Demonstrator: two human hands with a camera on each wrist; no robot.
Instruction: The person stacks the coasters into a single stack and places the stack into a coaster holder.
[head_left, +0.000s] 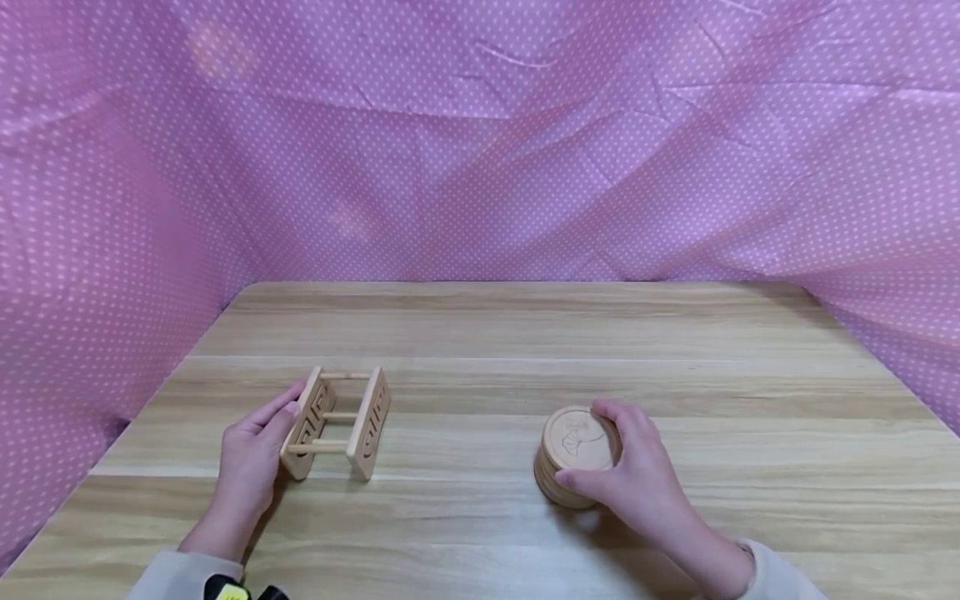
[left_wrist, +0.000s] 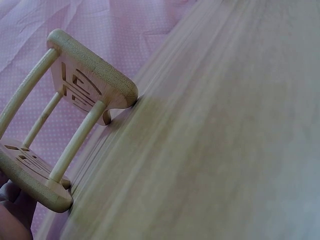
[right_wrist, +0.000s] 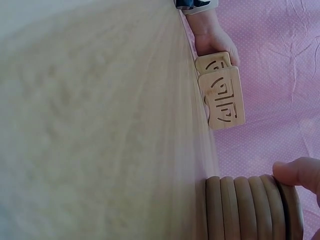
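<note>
A light wooden rack (head_left: 367,425) stands at the left of the table, with two cut-out side panels joined by round rods (left_wrist: 80,140). My left hand (head_left: 251,454) touches its left panel from outside, thumb and index finger nearly straight; other fingers are partly hidden. To the right stands a stack of round wooden coasters (right_wrist: 245,207), the top coaster (head_left: 577,440) carved with a line drawing. My right hand (head_left: 637,471) pinches that top coaster by its edge, thumb in front and fingers behind. A thin dark gap shows under it in the right wrist view.
Both the rack and the stack are on a light wood-grain table (head_left: 480,333). Pink dotted cloth (head_left: 480,167) hangs behind the table and along its sides. A dark and yellow device (head_left: 228,588) sits at the left wrist.
</note>
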